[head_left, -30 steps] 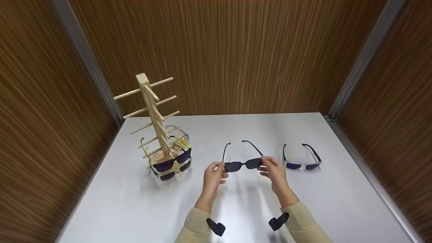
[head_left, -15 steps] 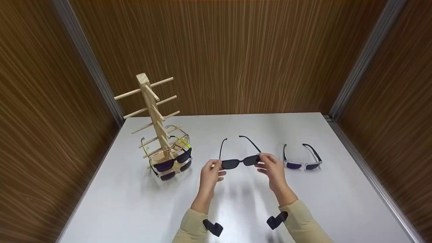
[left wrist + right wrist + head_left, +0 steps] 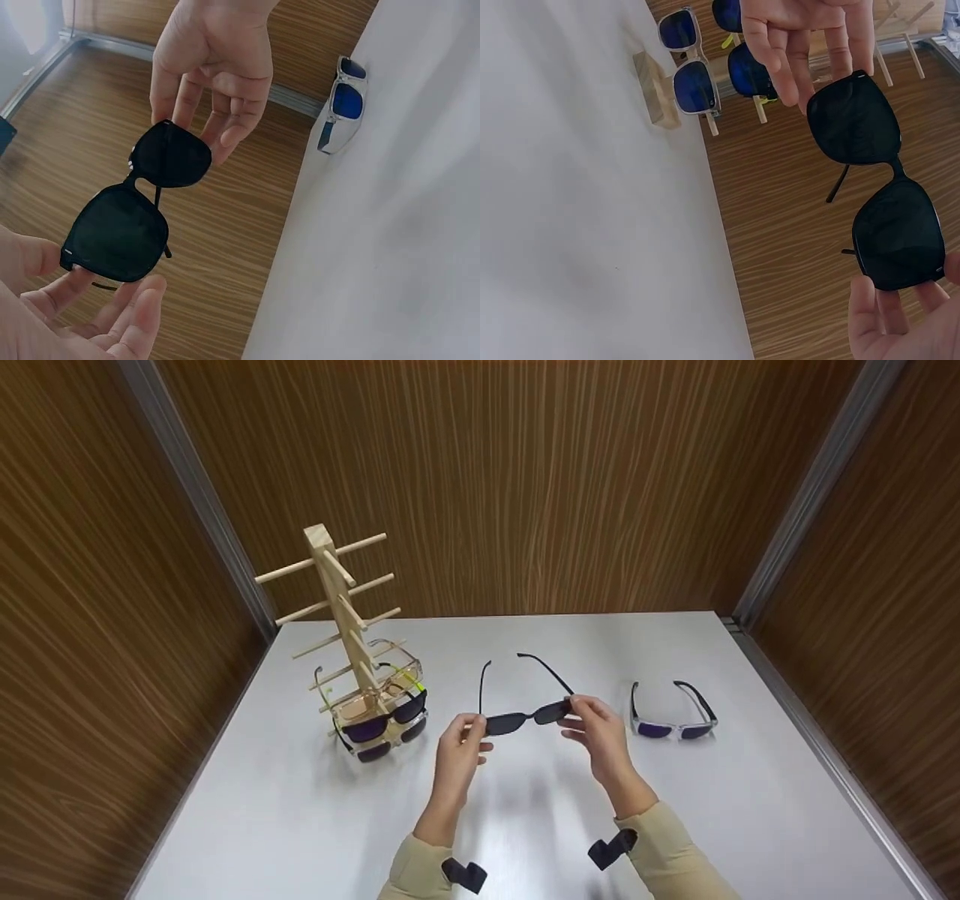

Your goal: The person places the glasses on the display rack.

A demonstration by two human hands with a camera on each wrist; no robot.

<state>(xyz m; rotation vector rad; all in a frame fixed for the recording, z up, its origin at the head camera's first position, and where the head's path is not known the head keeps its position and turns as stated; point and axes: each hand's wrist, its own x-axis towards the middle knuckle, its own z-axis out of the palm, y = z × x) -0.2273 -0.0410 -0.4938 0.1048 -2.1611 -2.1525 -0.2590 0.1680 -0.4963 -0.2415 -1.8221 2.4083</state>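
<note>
Black sunglasses [image 3: 505, 724] are held up over the table, lenses facing me and both temples spread out toward the back. My left hand [image 3: 456, 750] pinches the frame's left corner between thumb and fingers. At the opposite corner my right hand [image 3: 602, 739] pinches the frame, a little higher, so the glasses tilt. In the left wrist view the dark lenses [image 3: 120, 232] show close up, with a hand at each end. Left of my hands stands a wooden display rack [image 3: 346, 622]; on its lower pegs hang several glasses, among them dark-lensed sunglasses [image 3: 367, 727].
Clear-framed sunglasses [image 3: 675, 730] with black temples lie unfolded on the white table [image 3: 750, 810] to the right. The rack's upper pegs [image 3: 360, 541] stick out sideways. Wood-grain panels [image 3: 525, 487] enclose the back and both sides.
Both hands have moved left and slightly up with the black sunglasses, toward the rack. The glasses have tilted, their right end now higher. The rack and the clear-framed pair stay put.
</note>
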